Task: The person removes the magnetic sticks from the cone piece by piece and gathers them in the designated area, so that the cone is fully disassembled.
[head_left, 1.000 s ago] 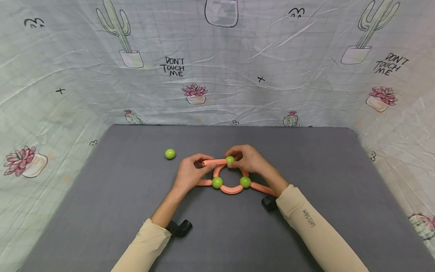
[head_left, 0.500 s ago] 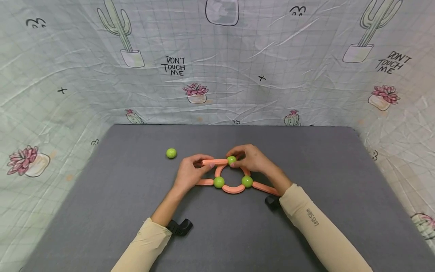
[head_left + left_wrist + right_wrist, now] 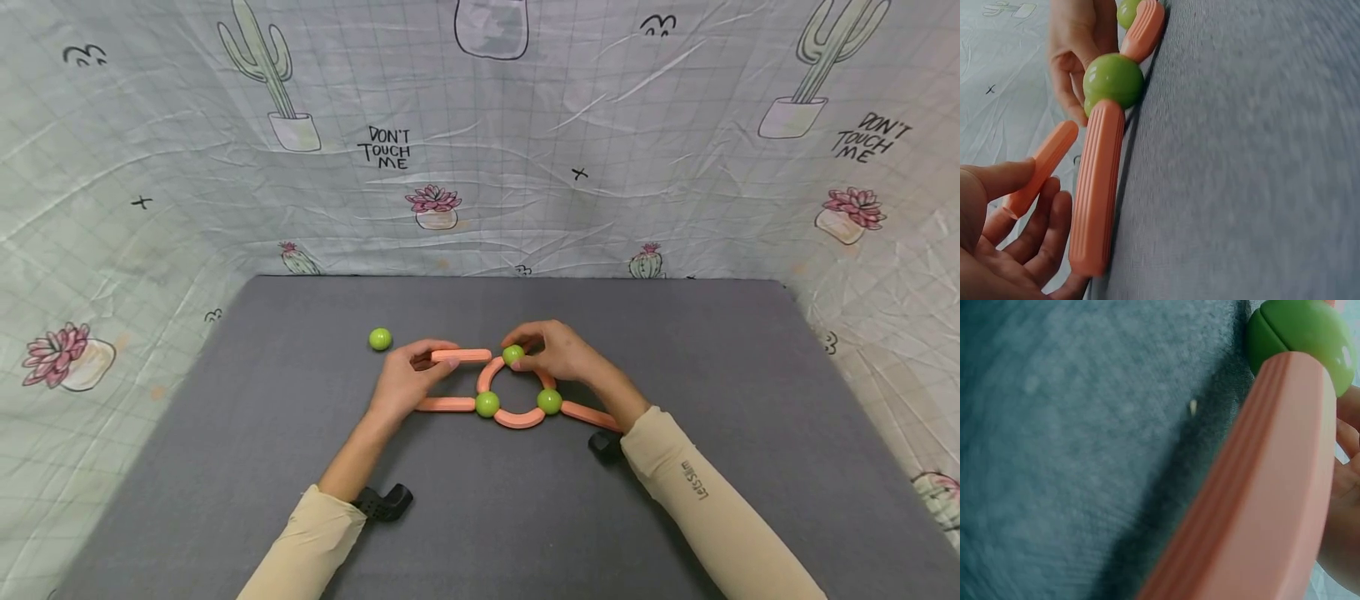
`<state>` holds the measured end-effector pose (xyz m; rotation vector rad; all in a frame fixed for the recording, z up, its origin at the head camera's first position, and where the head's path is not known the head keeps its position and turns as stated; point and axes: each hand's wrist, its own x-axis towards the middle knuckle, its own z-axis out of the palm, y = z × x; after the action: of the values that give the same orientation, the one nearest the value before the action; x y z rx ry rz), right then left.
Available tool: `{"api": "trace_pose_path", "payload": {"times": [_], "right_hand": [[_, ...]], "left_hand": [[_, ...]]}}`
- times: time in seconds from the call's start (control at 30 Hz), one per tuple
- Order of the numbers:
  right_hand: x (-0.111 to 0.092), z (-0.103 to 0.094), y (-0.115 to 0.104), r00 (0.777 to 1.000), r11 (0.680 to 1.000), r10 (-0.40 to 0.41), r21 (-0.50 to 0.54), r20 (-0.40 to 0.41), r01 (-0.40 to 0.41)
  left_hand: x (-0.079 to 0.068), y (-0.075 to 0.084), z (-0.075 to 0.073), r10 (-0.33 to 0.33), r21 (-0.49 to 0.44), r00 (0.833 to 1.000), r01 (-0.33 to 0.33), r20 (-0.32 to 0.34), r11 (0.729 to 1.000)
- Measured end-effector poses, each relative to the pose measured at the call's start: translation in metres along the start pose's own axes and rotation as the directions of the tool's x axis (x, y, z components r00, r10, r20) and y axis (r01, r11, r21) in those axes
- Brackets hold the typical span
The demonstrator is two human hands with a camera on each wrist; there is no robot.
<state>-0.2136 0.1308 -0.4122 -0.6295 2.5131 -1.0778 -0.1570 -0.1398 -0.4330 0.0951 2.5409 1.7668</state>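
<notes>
Between thumb and fingers, my left hand [image 3: 401, 379] pinches a straight, ribbed orange rod [image 3: 461, 356]. The rod's right end points at a green ball [image 3: 513, 356], with a small gap between them. My right hand [image 3: 558, 352] pinches that ball at the back of a ring. Curved orange rods [image 3: 519, 419] and two more green balls, one at front left [image 3: 487, 405] and one at front right [image 3: 550, 402], form the rest of the ring. From these balls a straight rod [image 3: 447, 404] runs left and another rod [image 3: 591, 415] runs right, its outer end hidden by my right wrist.
A loose green ball [image 3: 380, 339] lies on the grey tabletop [image 3: 480, 533], behind my left hand. Black wrist cameras, one on the left [image 3: 386, 502] and one on the right [image 3: 605, 447], sit by the sleeves. A printed cloth [image 3: 510, 108] hangs around the back and sides.
My left hand has drawn the straight rod leftward, so its end has come away from the back ball. The right hand stays on that ball.
</notes>
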Motion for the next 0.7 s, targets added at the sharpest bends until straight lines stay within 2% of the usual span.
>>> {"api": "trace_pose_path", "payload": {"times": [0.2,0.4,0.7], "right_hand": [[0.000,0.000,0.001,1.000,1.000,-0.017,-0.001,0.007,0.017],[-0.001,0.001,0.003,0.999,0.999,-0.033,-0.001,0.006,0.033],[-0.002,0.001,0.003,0.999,0.999,-0.032,0.000,0.005,0.032]], "left_hand": [[-0.002,-0.006,-0.014,-0.007,-0.017,1.000,0.007,0.019,1.000],[-0.004,-0.012,-0.028,0.009,0.009,1.000,-0.010,0.030,1.000],[-0.007,-0.019,-0.045,-0.029,0.016,0.999,0.029,0.021,0.999]]}}
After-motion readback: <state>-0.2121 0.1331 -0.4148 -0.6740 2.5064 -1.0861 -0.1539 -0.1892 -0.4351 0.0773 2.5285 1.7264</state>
